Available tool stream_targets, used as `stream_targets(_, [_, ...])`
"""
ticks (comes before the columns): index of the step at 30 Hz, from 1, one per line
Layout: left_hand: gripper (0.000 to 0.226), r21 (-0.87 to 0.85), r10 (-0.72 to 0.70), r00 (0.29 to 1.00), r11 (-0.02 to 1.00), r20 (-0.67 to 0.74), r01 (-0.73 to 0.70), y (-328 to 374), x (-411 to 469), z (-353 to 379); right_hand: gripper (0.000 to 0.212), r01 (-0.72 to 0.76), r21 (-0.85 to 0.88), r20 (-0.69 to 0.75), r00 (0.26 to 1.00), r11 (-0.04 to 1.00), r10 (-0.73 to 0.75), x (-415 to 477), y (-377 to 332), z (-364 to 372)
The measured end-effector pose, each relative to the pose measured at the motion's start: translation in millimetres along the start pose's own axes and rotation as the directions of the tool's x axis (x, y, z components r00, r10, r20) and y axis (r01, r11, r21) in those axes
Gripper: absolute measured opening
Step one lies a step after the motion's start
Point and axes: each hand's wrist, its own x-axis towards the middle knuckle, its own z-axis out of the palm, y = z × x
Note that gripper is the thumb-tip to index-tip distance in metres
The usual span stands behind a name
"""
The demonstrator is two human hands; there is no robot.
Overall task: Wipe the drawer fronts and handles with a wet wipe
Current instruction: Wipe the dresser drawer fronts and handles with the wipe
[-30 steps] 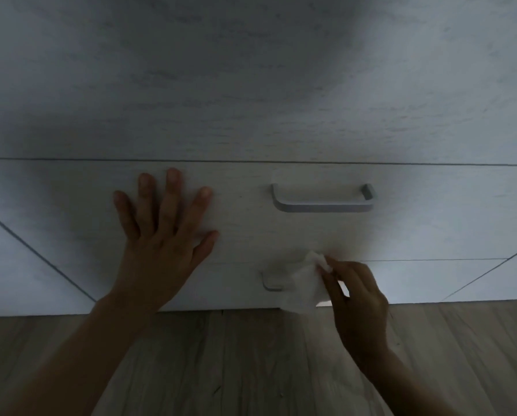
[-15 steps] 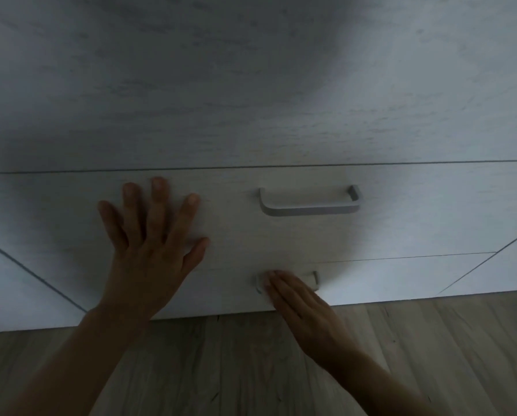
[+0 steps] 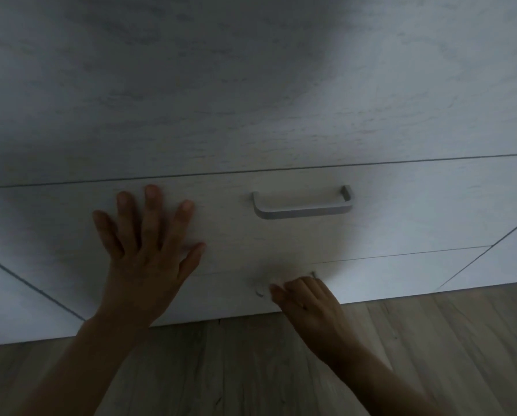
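A pale wood-grain chest fills the view. My left hand (image 3: 144, 265) presses flat, fingers spread, on the upper drawer front (image 3: 401, 211), left of its grey bar handle (image 3: 302, 207). My right hand (image 3: 308, 307) lies over the handle of the lower drawer (image 3: 386, 274) with its fingers curled over the bar. Only the lower handle's left end (image 3: 260, 289) shows past the fingertips. The wet wipe is hidden under the right hand's fingers.
A wide pale panel (image 3: 251, 85) of the chest rises above the drawers. Wood-look flooring (image 3: 431, 340) runs along the chest's base. Side panels with slanting seams (image 3: 491, 250) flank the drawers. The light is dim.
The right hand, which pinched the white wipe beside the lower handle, has laid it over that handle and now covers it. The left hand has stayed flat on the drawer front.
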Motion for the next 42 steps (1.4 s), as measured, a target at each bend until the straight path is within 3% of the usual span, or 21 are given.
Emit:
stream_targets(5, [0.078,0.024,-0.011,1.0,1.0,0.004,0.011,0.9,2.1,0.0,0.027,-0.093,-0.031,0.005,0.996,0.995,0.093,-12.8,16.0,-19.7])
stream_targets(9, [0.078,-0.007,-0.014,1.0,1.0,0.011,0.014,1.0,1.2,-0.7,0.031,-0.009,0.002,0.043,0.999,1.0,0.009,-1.3,-9.3,4.9])
stream_targets(15, [0.075,0.013,0.001,1.0,1.0,0.008,-0.001,0.6,0.6,-0.1,0.042,-0.029,0.081,0.113,0.993,0.996,0.019,-32.4,-6.7,0.0])
stream_targets(17, [0.073,0.019,-0.006,1.0,1.0,0.014,0.005,0.3,2.3,-0.1,0.046,-0.066,0.096,0.121,0.991,0.993,0.054,-41.5,1.2,-5.3])
stream_targets(25, [0.081,-0.014,-0.013,1.0,1.0,0.027,0.013,0.9,-2.2,-2.6,0.025,-0.19,0.149,0.005,0.981,0.97,0.192,3.0,-19.9,3.7])
stream_targets(30, [0.079,0.016,0.011,1.0,1.0,0.025,-0.011,-0.4,1.3,-2.0,0.023,-0.355,0.171,-0.061,0.927,0.919,0.37,-10.0,-4.8,-8.4])
stream_targets(36, [0.081,0.003,-0.001,0.999,1.0,0.032,0.001,0.2,-0.7,-4.0,0.016,-0.213,0.168,0.024,0.977,0.962,0.212,5.8,-22.2,7.3])
stream_targets(42, [0.078,-0.016,0.0,0.999,1.0,0.032,0.001,-0.4,-0.6,-5.1,0.014,-0.196,0.135,0.028,0.981,0.971,0.194,7.8,-20.5,6.4])
